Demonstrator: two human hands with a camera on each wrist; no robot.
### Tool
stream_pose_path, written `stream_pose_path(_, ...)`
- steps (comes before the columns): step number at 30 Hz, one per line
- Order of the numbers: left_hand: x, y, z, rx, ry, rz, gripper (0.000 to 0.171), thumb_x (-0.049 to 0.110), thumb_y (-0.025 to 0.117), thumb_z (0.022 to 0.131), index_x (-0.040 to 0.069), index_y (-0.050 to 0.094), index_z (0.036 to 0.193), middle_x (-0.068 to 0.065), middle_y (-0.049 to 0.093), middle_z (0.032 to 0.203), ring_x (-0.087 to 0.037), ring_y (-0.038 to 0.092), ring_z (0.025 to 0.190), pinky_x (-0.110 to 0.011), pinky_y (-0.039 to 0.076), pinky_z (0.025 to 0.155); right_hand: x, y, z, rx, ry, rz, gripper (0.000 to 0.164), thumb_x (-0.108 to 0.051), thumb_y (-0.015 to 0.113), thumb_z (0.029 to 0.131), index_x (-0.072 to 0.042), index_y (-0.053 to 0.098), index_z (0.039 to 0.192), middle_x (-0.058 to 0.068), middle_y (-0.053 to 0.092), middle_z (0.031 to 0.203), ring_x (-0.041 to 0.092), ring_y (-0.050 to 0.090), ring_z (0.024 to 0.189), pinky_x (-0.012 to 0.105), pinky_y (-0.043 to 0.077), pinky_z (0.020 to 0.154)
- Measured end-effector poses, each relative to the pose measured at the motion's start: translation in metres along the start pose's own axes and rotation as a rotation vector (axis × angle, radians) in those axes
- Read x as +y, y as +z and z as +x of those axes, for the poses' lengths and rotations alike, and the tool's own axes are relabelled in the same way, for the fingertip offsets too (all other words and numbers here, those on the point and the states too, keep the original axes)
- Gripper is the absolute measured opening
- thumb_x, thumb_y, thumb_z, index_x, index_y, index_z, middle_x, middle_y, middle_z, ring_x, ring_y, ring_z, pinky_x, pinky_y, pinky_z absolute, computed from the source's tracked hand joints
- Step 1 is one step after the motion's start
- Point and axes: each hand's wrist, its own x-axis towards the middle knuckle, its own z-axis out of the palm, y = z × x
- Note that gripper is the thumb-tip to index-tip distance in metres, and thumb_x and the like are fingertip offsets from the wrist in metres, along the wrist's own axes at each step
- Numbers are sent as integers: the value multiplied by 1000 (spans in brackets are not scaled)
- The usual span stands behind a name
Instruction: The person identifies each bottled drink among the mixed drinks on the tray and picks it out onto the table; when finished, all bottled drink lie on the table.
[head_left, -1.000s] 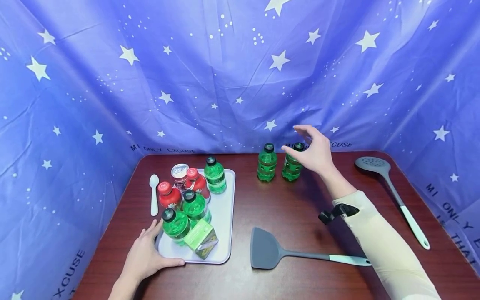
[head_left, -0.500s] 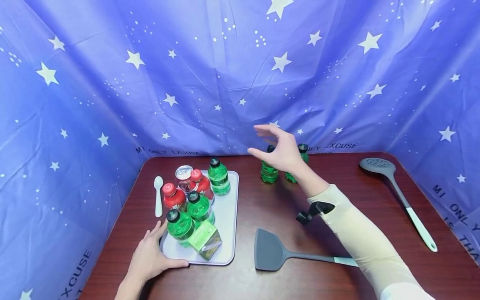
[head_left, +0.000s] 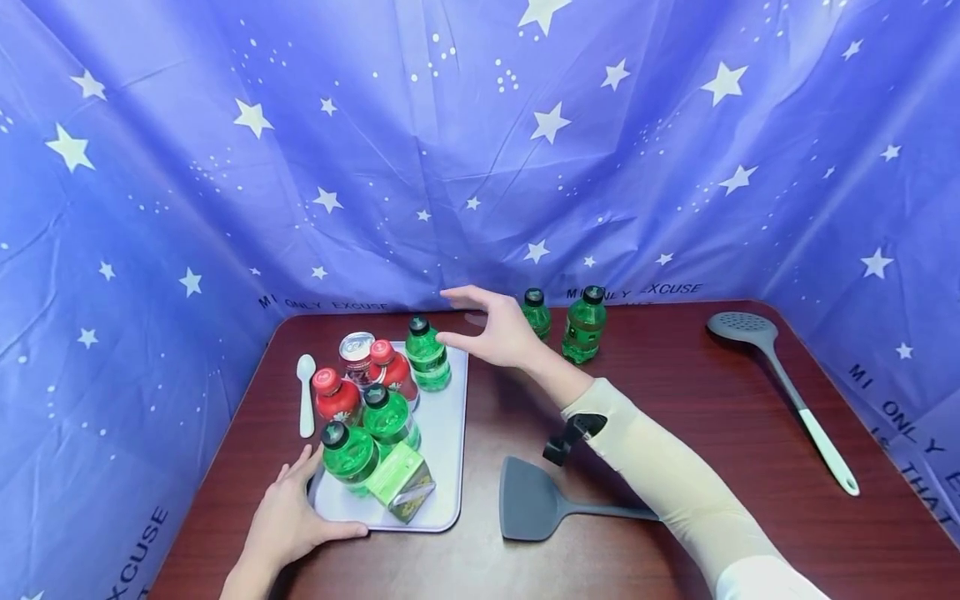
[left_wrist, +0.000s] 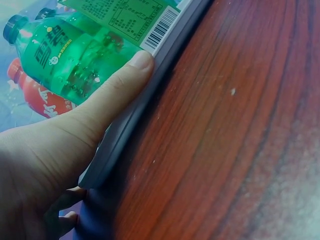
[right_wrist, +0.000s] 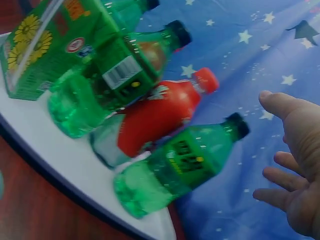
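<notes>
While the left hand [head_left: 285, 512], spread, is bracing the tray [head_left: 442, 454], the right hand [head_left: 497, 329] is hovering spread and empty beside a bottle [head_left: 430, 360] — gripping it mid-body is looking safest.

Green bottles [head_left: 431, 368], white-starred blue curtain [head_left: 480, 150]

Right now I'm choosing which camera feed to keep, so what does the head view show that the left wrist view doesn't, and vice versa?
Only the head view shows the right hand, spoon, spatula, skimmer and can. Only the left wrist view shows the barcode on the green box. Both show the left hand at a corner of the tray, with the box, green bottles and a red bottle.
</notes>
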Motion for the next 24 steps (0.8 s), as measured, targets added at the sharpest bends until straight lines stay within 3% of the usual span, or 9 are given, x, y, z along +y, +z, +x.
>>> stream_pose_path(10, 0, -6, 3, -1, -13, 4, 143, 87, 78, 38, 5, 42, 150, -34, 47, 147, -64, 43, 131, -74, 41, 98, 11, 28, 2, -57, 29, -29, 66, -43, 82, 79, -24, 59, 138, 0, 62, 141, 23, 66, 125, 41, 58, 99)
stream_pose_path(18, -3, -3, 0, 16, 7, -1, 143, 87, 78, 38, 2, 45, 147, -31, 49, 146, -54, 46, 135, -73, 39, 104, 14, 48, 1, -131, 52, -55, 73, -43, 84, 77, -23, 55, 140, 0, 69, 130, 21, 69, 119, 43, 58, 98)
stream_pose_path(24, -2, 0, 0, 17, 10, -6, 142, 88, 77, 38, 3, 45, 148, -30, 50, 146, -52, 46, 137, -72, 39, 104, 19, 55, -2, -114, 64, -110, 75, -39, 85, 76, -18, 54, 141, 2, 69, 127, 24, 68, 119, 40, 59, 96)
